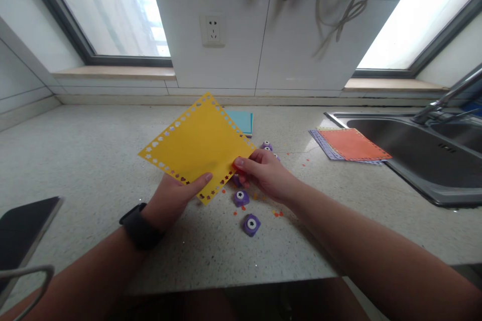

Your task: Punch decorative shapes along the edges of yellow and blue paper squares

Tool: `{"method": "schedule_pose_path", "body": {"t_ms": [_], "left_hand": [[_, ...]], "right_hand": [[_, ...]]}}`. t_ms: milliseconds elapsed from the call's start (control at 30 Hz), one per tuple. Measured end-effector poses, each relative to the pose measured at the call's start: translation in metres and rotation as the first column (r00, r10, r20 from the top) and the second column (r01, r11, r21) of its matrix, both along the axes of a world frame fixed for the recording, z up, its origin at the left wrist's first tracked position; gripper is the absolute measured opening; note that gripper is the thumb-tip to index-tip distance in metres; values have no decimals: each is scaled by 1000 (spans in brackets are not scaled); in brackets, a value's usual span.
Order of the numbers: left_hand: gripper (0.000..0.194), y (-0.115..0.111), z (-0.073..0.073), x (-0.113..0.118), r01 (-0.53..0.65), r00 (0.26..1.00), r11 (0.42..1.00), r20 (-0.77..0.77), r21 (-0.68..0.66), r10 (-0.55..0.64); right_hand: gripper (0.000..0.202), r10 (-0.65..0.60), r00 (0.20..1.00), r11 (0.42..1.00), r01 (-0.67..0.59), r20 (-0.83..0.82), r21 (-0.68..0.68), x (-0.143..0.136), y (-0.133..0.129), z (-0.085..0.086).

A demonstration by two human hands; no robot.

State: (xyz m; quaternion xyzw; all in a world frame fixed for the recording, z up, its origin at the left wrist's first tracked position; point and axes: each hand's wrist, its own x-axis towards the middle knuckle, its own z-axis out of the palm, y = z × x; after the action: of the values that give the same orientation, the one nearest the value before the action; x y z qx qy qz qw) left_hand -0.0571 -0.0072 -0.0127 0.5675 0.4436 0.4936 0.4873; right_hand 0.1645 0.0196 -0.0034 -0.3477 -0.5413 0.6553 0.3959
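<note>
A yellow sheet of paper (198,143) is held tilted above the counter, with small cut-out shapes along its edges. My left hand (178,193) grips its lower edge, thumb on top and the other fingers hidden underneath. At the sheet's right edge, my right hand (265,170) is closed on a small red paper punch (238,163), mostly covered by the fingers. Below the hands, a purple paper punch (241,198) and another purple punch (251,224) rest on the counter. More purple punches (267,146) show behind my right hand.
Blue-green sheets (241,121) lie stacked behind the yellow one. An orange sheet (354,144) tops a purple sheet (326,146) beside the sink (399,160). Orange and red paper bits (277,214) are scattered on the counter (94,160). A dark flat device (26,230) lies at left.
</note>
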Motion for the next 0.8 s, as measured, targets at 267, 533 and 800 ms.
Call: {"method": "schedule_pose_path", "body": {"t_ms": [267, 533, 800], "left_hand": [[56, -1, 3, 0, 4, 1000, 1000, 18, -10, -3], [57, 0, 3, 1, 10, 1000, 1000, 15, -15, -10], [53, 0, 3, 1, 8, 1000, 1000, -16, -10, -8]], "right_hand": [[35, 9, 1000, 1000, -9, 1, 11, 0, 2, -2], [36, 9, 1000, 1000, -10, 22, 25, -1, 1, -1], [33, 12, 1000, 998, -14, 23, 62, 0, 1, -3]]}}
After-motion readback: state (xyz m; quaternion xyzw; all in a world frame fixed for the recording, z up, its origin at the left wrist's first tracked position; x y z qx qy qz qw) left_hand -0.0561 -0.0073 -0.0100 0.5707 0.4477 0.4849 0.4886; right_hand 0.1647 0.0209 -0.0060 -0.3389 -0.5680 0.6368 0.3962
